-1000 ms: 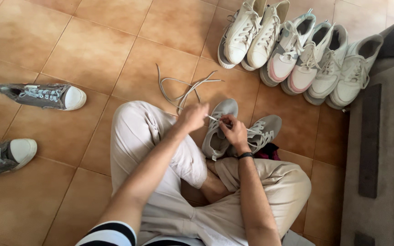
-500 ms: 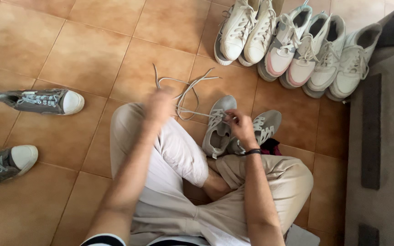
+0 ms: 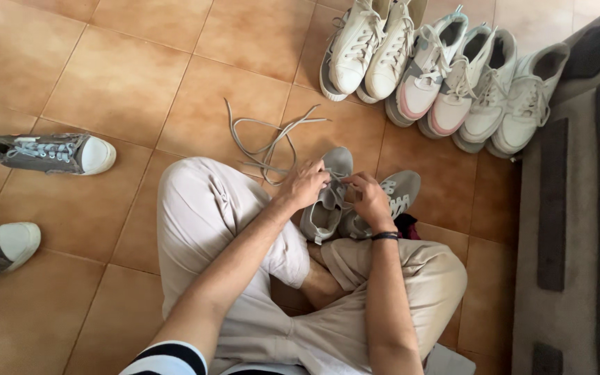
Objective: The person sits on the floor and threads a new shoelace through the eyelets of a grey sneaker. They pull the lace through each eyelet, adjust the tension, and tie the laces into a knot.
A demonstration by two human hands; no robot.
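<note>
Left hand (image 3: 305, 184) back on grey shoe (image 3: 326, 198)

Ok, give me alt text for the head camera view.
Seated cross-legged on a tiled floor, a person works both hands, left hand and right hand, at a grey sneaker; loose laces trail beyond, white sneakers lined up behind.

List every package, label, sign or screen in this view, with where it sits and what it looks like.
None can be made out: no package, sign or screen.
The nearest thing to a label is the white side marking on the grey shoe beside the right hand, too small to describe further.
</note>
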